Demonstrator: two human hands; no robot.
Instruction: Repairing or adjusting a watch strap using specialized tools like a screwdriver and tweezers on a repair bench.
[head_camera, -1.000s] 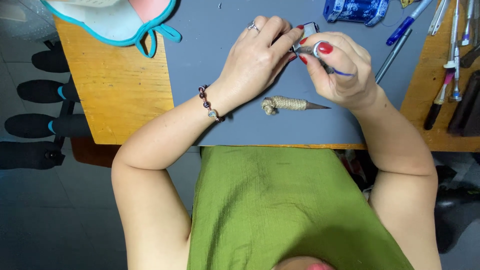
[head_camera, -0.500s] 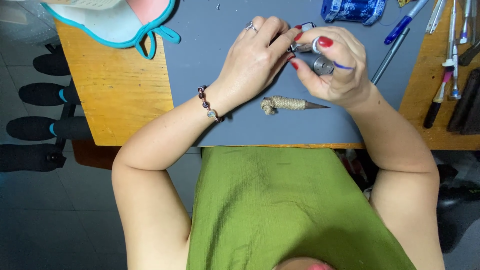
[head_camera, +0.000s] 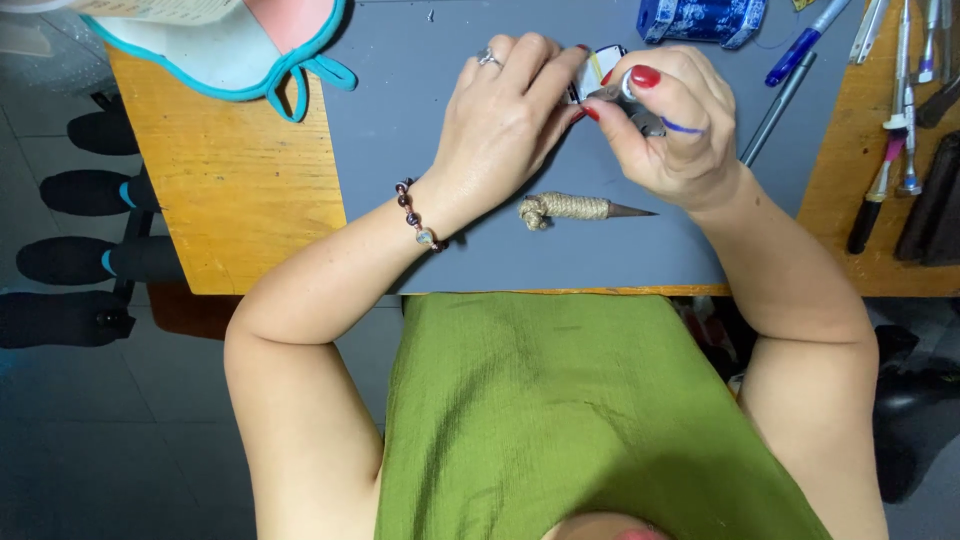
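The person's left hand (head_camera: 505, 115) and right hand (head_camera: 672, 125) meet over the far part of a grey rectangular mat (head_camera: 420, 170) that covers the middle of the wooden tabletop (head_camera: 225, 190). Between them sits a small white piece with a dark edge and a thin yellow line (head_camera: 597, 65), mostly hidden by the fingers; its exact shape cannot be told. The left hand's grip is closed narrowly on this piece from the left, fingers curled over it. The right hand's grip is tight on a small grey metal tool (head_camera: 630, 100), pinched under the red-nailed thumb, its tip touching the white piece. A short length of blue thread (head_camera: 685, 128) runs across the right hand's fingers.

Near the hands, closer to the person, a pointed dark tool with a handle wrapped in tan cord (head_camera: 575, 209) lies flat on the mat, its point to the right, apart from both hands.

At the far edge of the mat lies a blue-and-white patterned container (head_camera: 700, 18), partly cut off by the frame; its contents are not visible. A blue pen (head_camera: 805, 42) and a grey rod (head_camera: 778, 95) lie beside it.
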